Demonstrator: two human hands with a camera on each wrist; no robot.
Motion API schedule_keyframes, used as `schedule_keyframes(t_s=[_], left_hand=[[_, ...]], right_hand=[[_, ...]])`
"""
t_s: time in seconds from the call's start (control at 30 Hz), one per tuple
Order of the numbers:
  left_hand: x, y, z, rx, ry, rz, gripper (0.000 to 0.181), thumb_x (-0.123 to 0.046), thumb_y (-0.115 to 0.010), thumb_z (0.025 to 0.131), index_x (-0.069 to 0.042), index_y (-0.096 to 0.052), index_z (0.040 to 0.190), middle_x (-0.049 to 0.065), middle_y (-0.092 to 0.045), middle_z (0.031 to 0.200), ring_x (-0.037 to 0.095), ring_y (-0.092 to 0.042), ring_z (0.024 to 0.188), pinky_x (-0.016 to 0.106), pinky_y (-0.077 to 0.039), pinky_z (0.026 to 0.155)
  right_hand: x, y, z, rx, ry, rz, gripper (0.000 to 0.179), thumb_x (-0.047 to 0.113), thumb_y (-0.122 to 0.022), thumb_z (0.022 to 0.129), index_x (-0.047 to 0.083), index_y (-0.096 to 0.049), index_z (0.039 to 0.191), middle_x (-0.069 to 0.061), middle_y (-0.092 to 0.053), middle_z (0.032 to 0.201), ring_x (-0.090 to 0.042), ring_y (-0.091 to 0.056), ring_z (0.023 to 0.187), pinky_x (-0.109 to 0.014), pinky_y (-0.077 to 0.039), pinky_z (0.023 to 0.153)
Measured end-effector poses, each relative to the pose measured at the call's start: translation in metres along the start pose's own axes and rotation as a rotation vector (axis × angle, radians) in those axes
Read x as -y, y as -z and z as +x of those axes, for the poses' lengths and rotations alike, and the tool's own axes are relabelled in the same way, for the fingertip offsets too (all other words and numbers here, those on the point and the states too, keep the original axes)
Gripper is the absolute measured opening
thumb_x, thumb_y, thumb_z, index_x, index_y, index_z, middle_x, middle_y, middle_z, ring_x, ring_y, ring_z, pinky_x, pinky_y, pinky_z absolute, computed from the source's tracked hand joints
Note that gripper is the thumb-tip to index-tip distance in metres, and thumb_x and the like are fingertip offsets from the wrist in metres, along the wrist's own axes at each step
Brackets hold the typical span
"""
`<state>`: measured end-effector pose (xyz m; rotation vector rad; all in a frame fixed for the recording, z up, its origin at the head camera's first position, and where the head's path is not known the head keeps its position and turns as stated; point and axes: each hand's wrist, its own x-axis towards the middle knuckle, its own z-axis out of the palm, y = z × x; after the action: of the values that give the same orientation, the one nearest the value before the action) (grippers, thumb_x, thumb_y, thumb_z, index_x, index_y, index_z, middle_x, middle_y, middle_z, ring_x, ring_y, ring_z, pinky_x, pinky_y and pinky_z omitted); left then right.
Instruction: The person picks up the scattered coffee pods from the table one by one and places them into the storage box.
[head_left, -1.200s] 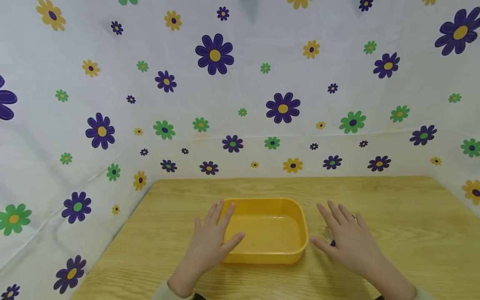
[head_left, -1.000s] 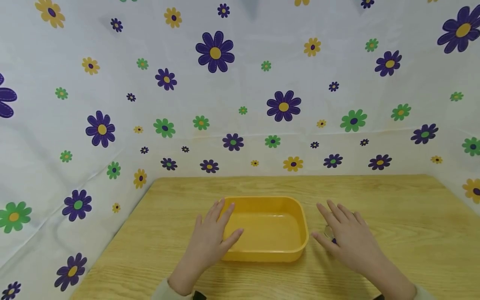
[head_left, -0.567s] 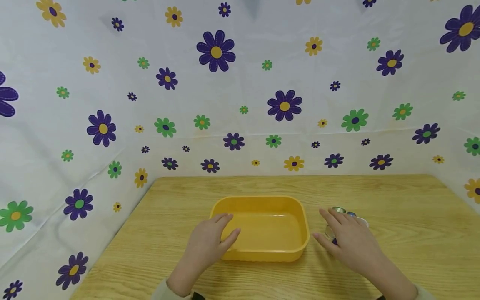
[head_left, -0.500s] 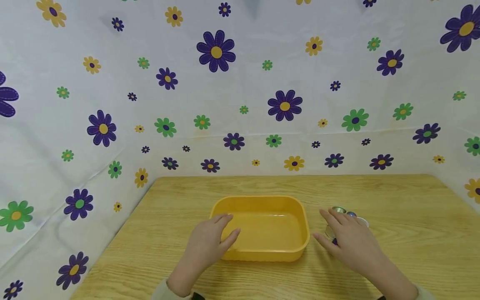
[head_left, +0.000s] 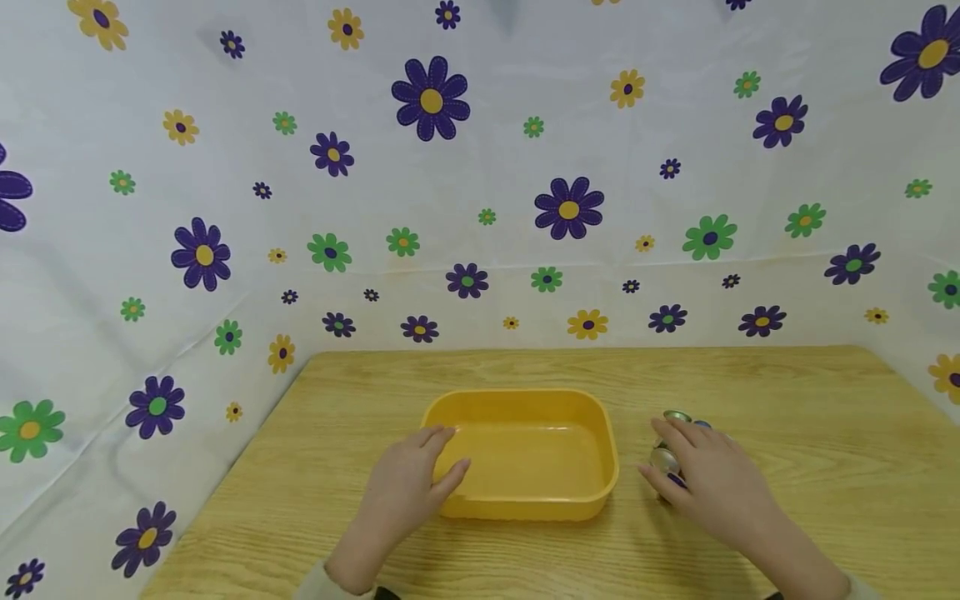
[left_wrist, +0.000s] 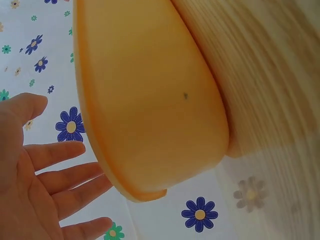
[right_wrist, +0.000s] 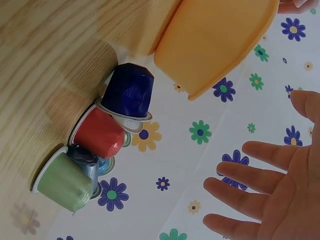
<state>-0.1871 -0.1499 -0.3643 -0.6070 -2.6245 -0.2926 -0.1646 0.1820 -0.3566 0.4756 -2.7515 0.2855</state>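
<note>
A yellow plastic tub point(head_left: 528, 510) stands on the table with nothing visible inside. My left hand point(head_left: 405, 483) is at its left end, fingers relaxed and parted; in the left wrist view the fingertips are close to the rim, and I cannot tell whether they touch it. My right hand point(head_left: 723, 492) hovers over a small heap of coffee capsules, holding none. The right wrist view shows a dark blue capsule point(right_wrist: 129, 90) on top of others, a red capsule point(right_wrist: 100, 132), a green capsule point(right_wrist: 65, 181) and a grey-blue capsule point(right_wrist: 86, 161). More capsules are partly hidden behind these.
The wood-grain table point(head_left: 360, 392) carries the tub in the middle and the capsules to its right. White cloth point(head_left: 480, 167) with printed flowers hangs along the back and sides. A strip of bare table lies between tub and capsules.
My left hand has drawn back and to the left, with its fingers less spread. The right hand has shifted slightly right, and more of the capsules shows beside its thumb. The tub has not moved.
</note>
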Motion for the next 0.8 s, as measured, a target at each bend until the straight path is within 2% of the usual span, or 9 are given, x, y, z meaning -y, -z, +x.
schedule_keyframes(t_s=[0.17,0.33,0.6,0.8], left_hand=[[0.004,-0.002,-0.001,0.000,0.009,0.001,0.046,-0.037,-0.058,0.083,0.000,-0.060,0.111,0.016,-0.059,0.109,0.029,-0.056,0.097,0.040,-0.045,0.080],[0.007,-0.003,-0.002,0.030,0.038,-0.007,0.050,-0.039,-0.057,0.084,0.002,-0.057,0.113,0.018,-0.056,0.112,0.031,-0.054,0.100,0.042,-0.044,0.082],[0.011,-0.004,-0.003,0.145,0.134,-0.036,0.067,-0.045,-0.053,0.085,0.007,-0.044,0.125,0.022,-0.043,0.127,0.034,-0.044,0.112,0.047,-0.036,0.090],[0.014,-0.009,-0.007,0.218,0.182,-0.080,0.076,-0.050,-0.048,0.086,0.007,-0.032,0.133,0.022,-0.031,0.136,0.033,-0.032,0.122,0.052,-0.029,0.094]], right_hand=[[-0.002,0.002,-0.001,-0.010,0.011,-0.004,0.058,0.045,-0.054,0.084,0.000,-0.051,0.122,-0.021,-0.053,0.116,-0.039,-0.050,0.102,-0.054,-0.037,0.083],[-0.005,0.003,-0.002,0.018,-0.019,0.008,0.061,0.049,-0.051,0.085,0.001,-0.051,0.122,-0.021,-0.052,0.117,-0.040,-0.049,0.102,-0.055,-0.035,0.085],[-0.010,0.004,-0.002,0.010,-0.029,0.032,0.064,0.052,-0.048,0.085,0.000,-0.050,0.123,-0.019,-0.052,0.119,-0.039,-0.049,0.104,-0.053,-0.037,0.085],[-0.014,0.005,-0.002,-0.037,0.001,0.072,0.060,0.049,-0.055,0.082,0.001,-0.055,0.117,-0.018,-0.055,0.113,-0.037,-0.052,0.099,-0.051,-0.041,0.081]])
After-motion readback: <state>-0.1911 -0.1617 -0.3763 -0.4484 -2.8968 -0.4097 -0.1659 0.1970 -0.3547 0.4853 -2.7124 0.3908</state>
